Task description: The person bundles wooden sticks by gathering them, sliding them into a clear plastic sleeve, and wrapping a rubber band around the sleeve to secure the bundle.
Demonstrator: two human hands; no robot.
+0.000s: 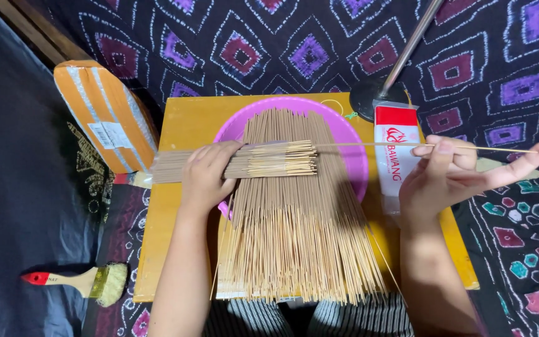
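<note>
My left hand [207, 176] grips a small bundle of incense sticks [263, 160], held sideways over the pink bowl [354, 153]. My right hand [453, 175] pinches a single thin stick [375, 145] that reaches leftward to the bundle's end. Beneath both, a large fan of many incense sticks [294, 237] lies across the bowl and the yellow board [185, 125], its bare bamboo ends pointing toward me.
A red and white packet [396, 150] lies right of the bowl, beside a black lamp base [372, 97] with a metal pole. An orange taped parcel [104, 112] leans at the left. A paintbrush with a red-tipped handle [79, 282] lies on the dark cloth, lower left.
</note>
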